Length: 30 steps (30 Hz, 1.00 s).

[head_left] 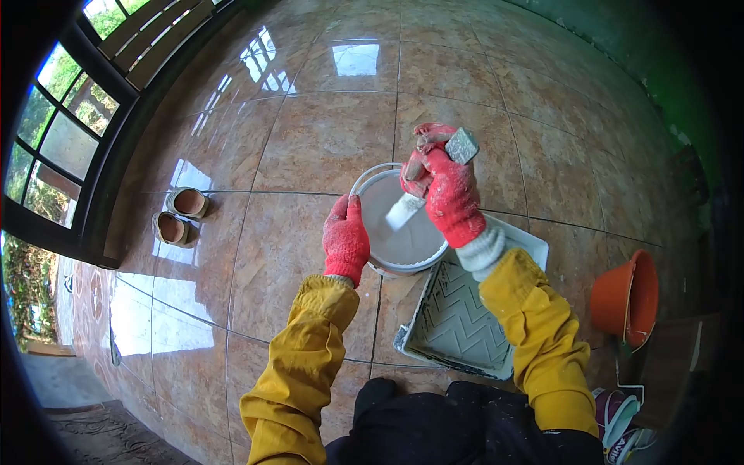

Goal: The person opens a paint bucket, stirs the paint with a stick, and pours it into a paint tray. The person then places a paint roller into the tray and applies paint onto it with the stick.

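Note:
A white bucket [377, 172] of thick pale-grey paint stands on the tiles in front of me. My left hand [346, 242], in a red glove, is closed at the bucket's left rim. Over the right part of the bucket, my red-gloved right hand [449, 194] wraps round a paint-coated tool. Its flat whitish end [404, 211] points down over the paint, slightly blurred. A grey, squarish end [463, 146] sticks out at the top of the same hand; the part between is hidden by the fingers. Below that hand lies a grey-smeared paint tray [457, 325] with a zigzag-ribbed floor.
Two small round containers [189, 203] stand on the glossy tiled floor [310, 147] to the left. An orange bucket [612, 298] leans on its side at the right, near a roller frame [632, 386] and a purple shoe [616, 426]. A window [66, 124] fills the left side.

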Motion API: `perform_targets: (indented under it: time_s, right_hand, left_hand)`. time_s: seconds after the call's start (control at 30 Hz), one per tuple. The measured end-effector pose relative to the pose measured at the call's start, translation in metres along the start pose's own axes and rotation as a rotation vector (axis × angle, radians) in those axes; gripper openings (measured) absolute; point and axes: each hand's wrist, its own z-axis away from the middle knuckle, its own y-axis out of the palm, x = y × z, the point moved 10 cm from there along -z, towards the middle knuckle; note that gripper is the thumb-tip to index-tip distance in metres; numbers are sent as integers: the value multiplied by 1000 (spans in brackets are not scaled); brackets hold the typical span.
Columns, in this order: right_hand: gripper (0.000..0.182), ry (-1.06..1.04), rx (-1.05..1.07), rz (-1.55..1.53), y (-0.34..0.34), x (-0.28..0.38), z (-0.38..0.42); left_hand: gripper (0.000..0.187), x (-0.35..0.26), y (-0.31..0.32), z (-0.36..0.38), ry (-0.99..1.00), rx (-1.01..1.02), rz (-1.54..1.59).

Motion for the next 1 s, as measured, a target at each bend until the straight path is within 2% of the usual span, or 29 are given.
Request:
perform_targets:
  time_s: [0.1, 0.13, 0.17, 0.2, 0.3, 0.47, 0.57, 0.6, 0.7, 0.8, 0.87, 0.9, 0.97, 1.0]
  right_hand:
    - [29, 14, -23, 162, -8, 20, -10]
    - [29, -107, -32, 203, -17, 27, -19]
    - [29, -106, -32, 205, -19, 21, -25]
    - [20, -275, -24, 234, -18, 33, -27]
    - [18, -108, -60, -111, -19, 11, -17]
    - [27, 6, 33, 43, -22, 10, -10]
    - [25, -144, -174, 231, -44, 33, -25]
    - [25, -142, -171, 232, -42, 32, -25]
    - [24, -149, -40, -110, -20, 18, -17]
    - [22, -83, -45, -113, -15, 3, -6]
    - [22, -48, 44, 134, -8, 12, -2]
    - [21, 42, 96, 99, -7, 11, -2]
    - [19, -122, 87, 347, -12, 31, -10]
    - [19, -120, 88, 345, -11, 31, -14]
  left_hand:
    - [42, 6, 0, -4, 10, -3, 11]
    - [42, 8, 0, -4, 9, -6, -9]
    - [42, 4, -1, -2, 7, -6, -8]
    - [42, 1, -2, 0, -8, -7, -10]
    - [42, 1, -3, -1, -20, -2, -24]
    - [42, -3, -2, 2, -6, 1, -23]
    - [42, -4, -3, 3, -13, -2, -26]
    - [39, -6, -4, 3, 3, -9, -41]
    - [36, -4, -3, 1, 17, -17, -42]
    - [39, -1, -2, 1, 16, -13, -10]
    - [41, -4, -3, 1, 25, -4, -3]
    - [41, -3, -2, 1, 8, 2, -9]
    - [41, -3, -2, 1, -6, 7, -19]
    - [40, -3, -2, 2, -8, 6, -27]
